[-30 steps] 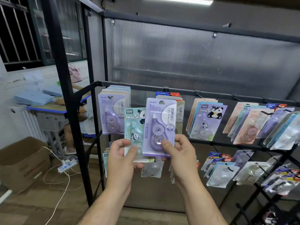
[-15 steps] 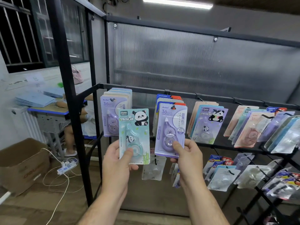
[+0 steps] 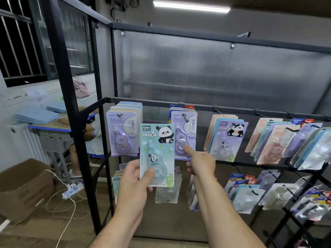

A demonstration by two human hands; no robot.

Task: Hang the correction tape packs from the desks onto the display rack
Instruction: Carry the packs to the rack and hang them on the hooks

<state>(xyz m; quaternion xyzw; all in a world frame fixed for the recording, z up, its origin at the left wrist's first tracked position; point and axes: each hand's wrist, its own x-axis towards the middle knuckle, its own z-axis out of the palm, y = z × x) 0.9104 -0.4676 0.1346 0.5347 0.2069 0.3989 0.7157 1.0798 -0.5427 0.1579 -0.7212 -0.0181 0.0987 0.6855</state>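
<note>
My left hand [image 3: 134, 178] grips a teal panda correction tape pack [image 3: 157, 154] by its lower edge, thumb on the front, and holds it upright in front of the black display rack [image 3: 152, 102]. Just right of it, a purple "36" pack [image 3: 182, 133] hangs at the front of a stack on a rack hook [image 3: 185, 118]. My right hand [image 3: 200, 164] is below that pack, its index finger stretched out and touching the blister, the other fingers curled. Whether the thumb is behind the pack is hidden.
More packs hang on the top rail: a purple stack [image 3: 123, 133] on the left, a purple panda stack [image 3: 227, 138] and several further right, with lower rows beneath. A black upright post [image 3: 71, 113] stands left. Behind it are a desk [image 3: 50, 126], a cardboard box [image 3: 23, 188] and a power strip [image 3: 72, 189].
My right hand carried the purple pack up and right onto the hook and let it hang there, keeping one finger on it. My left hand raised the teal panda pack slightly.
</note>
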